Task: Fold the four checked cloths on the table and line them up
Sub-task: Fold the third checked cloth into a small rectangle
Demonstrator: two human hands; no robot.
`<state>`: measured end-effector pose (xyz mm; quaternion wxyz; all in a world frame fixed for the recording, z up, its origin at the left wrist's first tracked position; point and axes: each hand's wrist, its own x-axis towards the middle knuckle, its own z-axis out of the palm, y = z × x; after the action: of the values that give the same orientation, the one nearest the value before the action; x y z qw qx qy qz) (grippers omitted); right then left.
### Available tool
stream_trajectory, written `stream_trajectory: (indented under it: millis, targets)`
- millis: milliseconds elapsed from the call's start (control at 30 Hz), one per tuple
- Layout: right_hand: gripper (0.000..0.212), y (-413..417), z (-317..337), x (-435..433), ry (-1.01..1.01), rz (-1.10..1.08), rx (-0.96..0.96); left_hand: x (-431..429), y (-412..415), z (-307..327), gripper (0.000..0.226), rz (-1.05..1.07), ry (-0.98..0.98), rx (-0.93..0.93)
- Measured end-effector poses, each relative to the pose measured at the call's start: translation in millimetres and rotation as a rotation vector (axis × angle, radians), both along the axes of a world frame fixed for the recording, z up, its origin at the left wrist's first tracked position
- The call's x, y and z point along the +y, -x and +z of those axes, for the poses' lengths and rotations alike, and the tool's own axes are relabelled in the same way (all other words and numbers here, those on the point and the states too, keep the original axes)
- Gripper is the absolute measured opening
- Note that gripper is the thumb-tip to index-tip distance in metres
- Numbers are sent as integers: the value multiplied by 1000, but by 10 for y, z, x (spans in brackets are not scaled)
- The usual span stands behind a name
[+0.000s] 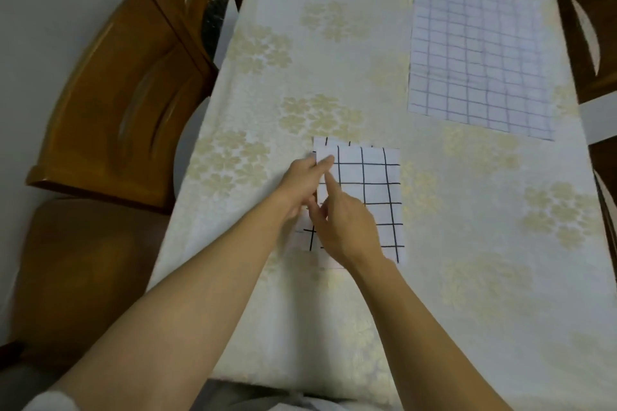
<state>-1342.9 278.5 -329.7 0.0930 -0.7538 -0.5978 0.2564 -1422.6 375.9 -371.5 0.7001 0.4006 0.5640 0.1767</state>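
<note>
The folded white cloth with a bold black grid could end up creased crooked. An under layer already peeks out past the top edge and at the lower left, so pressing now would probably set that offset. A push from either hand could also slide the layers apart on the cream floral tablecloth.

The cloth lies at the table's centre, directly under both my hands. My left hand has fairly straight fingers along the cloth's left edge, with the fingertips at its upper left corner. My right hand lies over the cloth's lower left part. Its forefinger is straight on the top layer and its thumb is at the edge. I cannot tell if it pinches a layer.

A pale unfolded cloth with a thin grey grid lies well apart, far right.
</note>
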Motion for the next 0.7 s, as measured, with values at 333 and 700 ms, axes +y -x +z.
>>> stream_trajectory:
  millis: [333, 700]
  targets:
    - [49, -748, -452, -479, -234, -131, -45, 245, 2, -18, 36, -81, -422, 401]
    - [65, -669, -904, -524, -102, 12, -196, 211, 34, -143, 31, -165, -657, 603]
